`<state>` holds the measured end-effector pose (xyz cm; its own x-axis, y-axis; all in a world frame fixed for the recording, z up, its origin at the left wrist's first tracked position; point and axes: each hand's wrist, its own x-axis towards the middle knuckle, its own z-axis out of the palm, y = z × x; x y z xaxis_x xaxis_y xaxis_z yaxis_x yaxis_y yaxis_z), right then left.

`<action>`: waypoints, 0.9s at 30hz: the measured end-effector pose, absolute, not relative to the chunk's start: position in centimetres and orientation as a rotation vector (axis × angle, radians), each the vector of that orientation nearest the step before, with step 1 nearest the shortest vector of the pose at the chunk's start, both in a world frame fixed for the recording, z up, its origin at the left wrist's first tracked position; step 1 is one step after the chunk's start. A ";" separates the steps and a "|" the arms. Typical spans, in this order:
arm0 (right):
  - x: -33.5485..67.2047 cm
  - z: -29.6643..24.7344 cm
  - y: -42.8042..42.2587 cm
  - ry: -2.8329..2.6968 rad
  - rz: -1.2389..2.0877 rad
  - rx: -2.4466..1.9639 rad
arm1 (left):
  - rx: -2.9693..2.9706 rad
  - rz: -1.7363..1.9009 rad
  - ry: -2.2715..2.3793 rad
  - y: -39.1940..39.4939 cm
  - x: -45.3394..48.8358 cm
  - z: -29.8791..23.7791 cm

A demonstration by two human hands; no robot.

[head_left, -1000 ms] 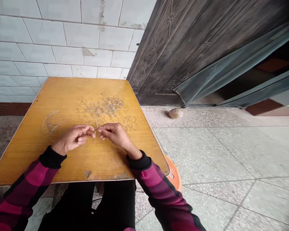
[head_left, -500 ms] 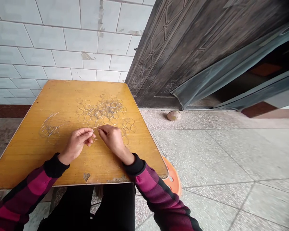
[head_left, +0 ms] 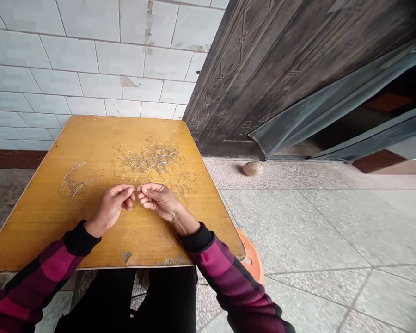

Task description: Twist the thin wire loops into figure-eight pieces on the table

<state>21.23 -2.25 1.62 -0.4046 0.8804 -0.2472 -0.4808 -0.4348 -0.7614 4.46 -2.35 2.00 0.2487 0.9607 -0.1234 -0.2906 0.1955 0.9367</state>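
Observation:
My left hand [head_left: 113,206] and my right hand [head_left: 157,200] meet fingertip to fingertip over the middle of a yellow wooden table [head_left: 90,138]. Both pinch a thin piece of wire [head_left: 136,190] between thumb and fingers; the wire is barely visible. Just beyond the hands lies a spread of several small wire rings [head_left: 152,162]. A loose bundle of curved wire strands [head_left: 74,182] lies to the left of my left hand. One larger wire loop [head_left: 169,231] rests by my right wrist.
The table stands against a white tiled wall [head_left: 90,55]. A dark metal door [head_left: 280,69] is on the right, with a small round stone [head_left: 253,168] at its foot. An orange plastic stool [head_left: 251,259] sits by the table's near right corner on the speckled floor.
My right hand has turned palm-up a little and drawn closer to the left hand. The left hand has stayed in place, still pinching the wire.

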 end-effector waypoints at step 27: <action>21.3 1.2 -2.0 -1.091 1.808 -0.996 | 1.110 0.952 0.972 -2.1 3.7 1.9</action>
